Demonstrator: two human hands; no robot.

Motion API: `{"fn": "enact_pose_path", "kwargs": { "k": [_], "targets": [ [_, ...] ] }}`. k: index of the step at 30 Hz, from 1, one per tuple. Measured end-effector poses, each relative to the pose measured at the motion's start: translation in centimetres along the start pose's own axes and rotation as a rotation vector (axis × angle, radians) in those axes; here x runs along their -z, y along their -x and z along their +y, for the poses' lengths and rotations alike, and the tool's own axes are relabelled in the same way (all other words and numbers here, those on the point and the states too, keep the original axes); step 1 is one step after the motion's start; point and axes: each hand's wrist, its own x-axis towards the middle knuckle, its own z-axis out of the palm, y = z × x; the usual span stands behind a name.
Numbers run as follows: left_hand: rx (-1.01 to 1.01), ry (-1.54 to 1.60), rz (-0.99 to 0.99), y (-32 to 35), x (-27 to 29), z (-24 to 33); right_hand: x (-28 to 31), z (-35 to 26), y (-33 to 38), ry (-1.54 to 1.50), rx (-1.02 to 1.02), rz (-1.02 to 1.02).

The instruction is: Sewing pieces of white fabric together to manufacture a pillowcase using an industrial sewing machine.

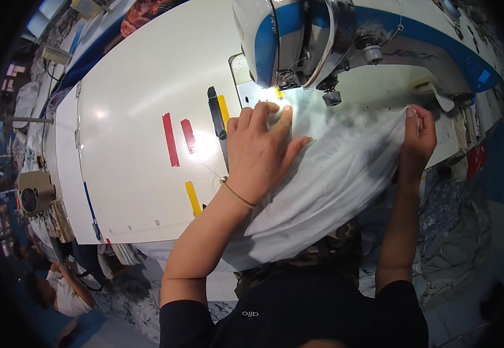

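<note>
In the head view, a large, thin white cloth [333, 168] lies across the near right part of the worktop [130, 104] and drops over its near edge. Its long axis runs obliquely, with folds rising from the near edge toward the right; its far side reaches under the blue-and-white sewing machine [286, 35], near the lit needle area. The left hand [261, 136] rests on the cloth's left part there, thumb spread wide from partly bent fingers that press down rather than close around it. The right hand [420, 130] has its fingers pinched together on the cloth's right border, lifting it toward the worktop's right edge.

The machine head overhangs the far part of the cloth, and the left hand hides some of it beside the needle. A round black metal knob [332, 98] hangs just above the material. Left of the left hand, a black strip [215, 110] sits against a yellow strip [223, 109]; farther toward the worktop's left edge lie two flat red strips [171, 140]. A short yellow strip [193, 198] lies near the near edge, above printed ruler marks [156, 224]
</note>
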Motion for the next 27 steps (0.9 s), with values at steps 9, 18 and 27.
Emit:
{"fn": "enact_pose_path", "kwargs": {
  "k": [9, 18, 27],
  "targets": [
    [-0.008, 0.002, -0.006, -0.1, 0.1, 0.06, 0.15, -0.02, -0.39, 0.033, -0.027, 0.032],
    [-0.025, 0.007, 0.008, -0.08, -0.05, -0.37, -0.15, -0.22, -0.1, -0.018, -0.047, 0.036],
    [-0.039, -0.002, 0.005, -0.14, -0.19, -0.38, 0.04, -0.25, -0.03, -0.027, -0.022, 0.021]
  ]
}}
